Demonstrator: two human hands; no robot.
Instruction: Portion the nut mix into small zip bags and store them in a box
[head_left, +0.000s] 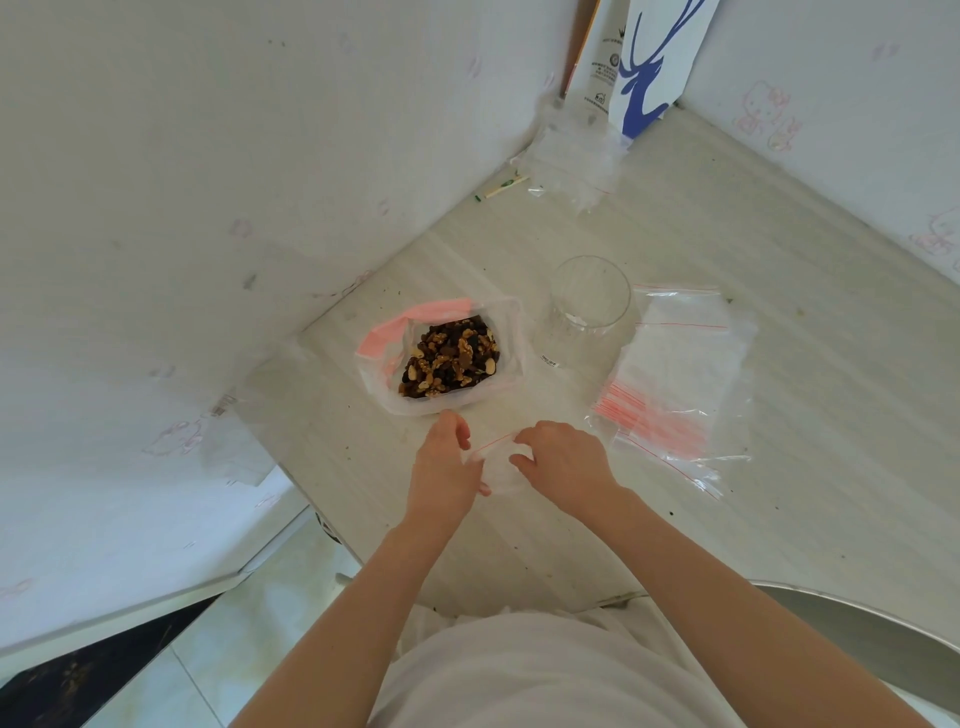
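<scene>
A large open plastic bag (506, 332) with a pink strip holds the nut mix (451, 356) on the table (779, 415). Just in front of it, both my hands hold a small clear zip bag (496, 462) with a red line at its mouth. My left hand (445, 470) pinches its left edge and my right hand (563, 462) pinches its right edge. A stack of empty zip bags (670, 384) with red lines lies to the right. A clear round plastic container (587, 306) stands between the nut bag and the stack.
Walls close off the table at the left and the back. In the far corner lie crumpled clear plastic (576, 161), a white bag with a blue deer print (654, 62) and some small sticks (506, 184). A round metal rim (857, 618) sits at the lower right.
</scene>
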